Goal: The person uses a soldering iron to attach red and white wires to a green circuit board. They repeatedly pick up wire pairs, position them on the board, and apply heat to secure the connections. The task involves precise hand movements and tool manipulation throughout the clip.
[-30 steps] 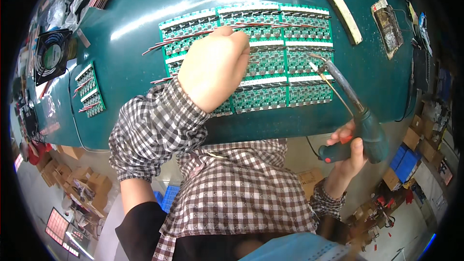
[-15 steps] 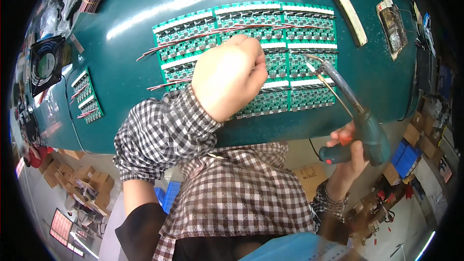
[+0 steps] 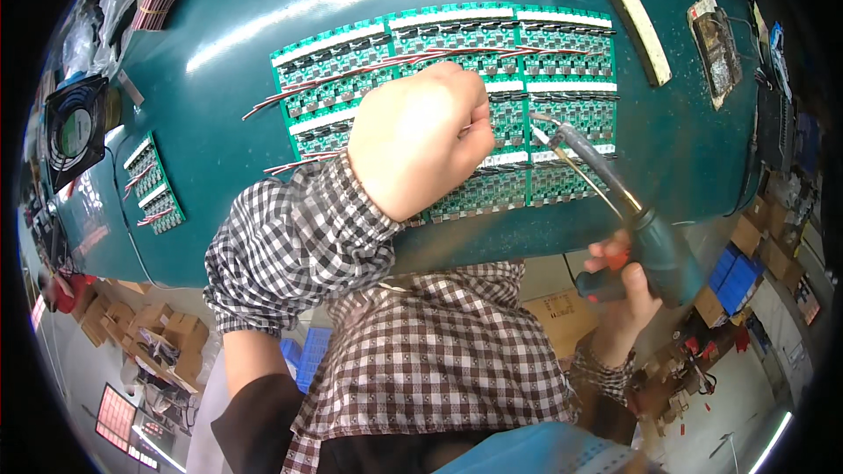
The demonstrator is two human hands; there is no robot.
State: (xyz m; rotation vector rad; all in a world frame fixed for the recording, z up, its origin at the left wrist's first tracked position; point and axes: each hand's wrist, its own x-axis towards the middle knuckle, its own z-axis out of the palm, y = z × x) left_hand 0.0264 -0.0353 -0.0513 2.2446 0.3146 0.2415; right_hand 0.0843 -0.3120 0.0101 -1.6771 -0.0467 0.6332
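A block of green circuit boards (image 3: 575,123), with white strips and rows of black wires, lies on the table. Over its middle is my left hand (image 3: 421,140), its fingers curled together; whatever they pinch is hidden beneath them. My right hand (image 3: 634,294) grips the dark green handle of a soldering gun (image 3: 654,250) at the table's front edge. The gun's bent tip and thin solder feed tube point left, over the boards just right of my left hand. Red, white and black wires (image 3: 338,75) run across the boards and stick out at their left.
A smaller board piece (image 3: 155,184) with wires lies at the left, near a black fan (image 3: 75,130). A bundle of wires (image 3: 156,7) sits at the far left. A long pale bar (image 3: 628,9) and a stained metal block (image 3: 716,48) lie at the right.
The soldering gun and my right hand have moved left, bringing the tip closer to my left hand. My left hand has barely shifted and stays closed over the boards.
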